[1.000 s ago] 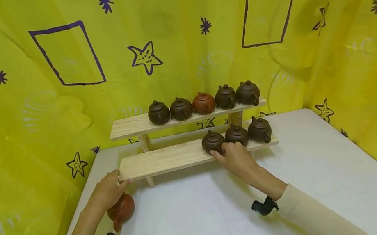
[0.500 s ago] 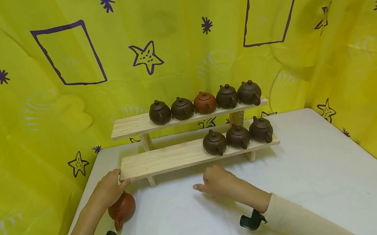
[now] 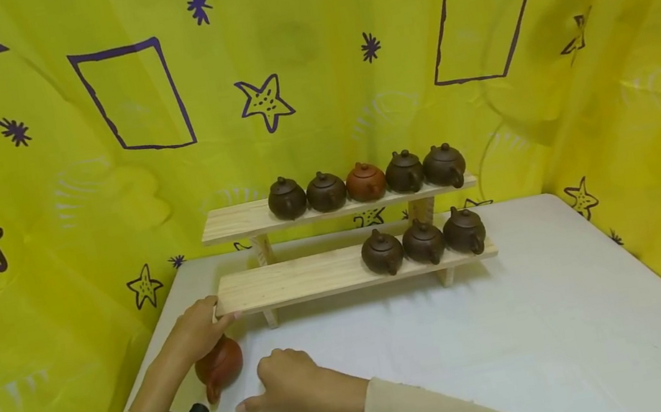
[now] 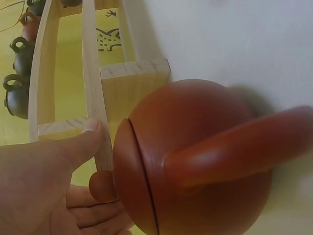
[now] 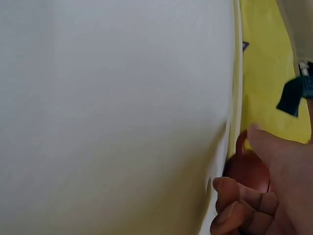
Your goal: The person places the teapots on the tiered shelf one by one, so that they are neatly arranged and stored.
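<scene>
My left hand [image 3: 196,328] grips the left end of the lower board of a two-tier wooden shelf [image 3: 290,278]. In the left wrist view its thumb [image 4: 93,126] lies on the board's edge, fingers on the far side. Just below that hand, a reddish-brown clay teapot [image 3: 226,363] stands on the table, handle toward me; its lid knob [image 4: 101,186] is close by the fingers. My right hand [image 3: 295,385] hovers to the right of this teapot, thumb stretched out, other fingers loosely bent, holding nothing. Behind it in the right wrist view shows the teapot [image 5: 247,169].
Three dark brown teapots [image 3: 424,243] stand at the right of the lower board. On the upper board [image 3: 234,220] several dark teapots [image 3: 326,192] flank one red teapot [image 3: 366,182]. A white cloth covers the table [image 3: 459,345]; a yellow patterned curtain [image 3: 309,42] surrounds it.
My right hand has left the leftmost dark teapot on the lower board and moved down and left toward the red teapot on the table. The left hand stays on the shelf end.
</scene>
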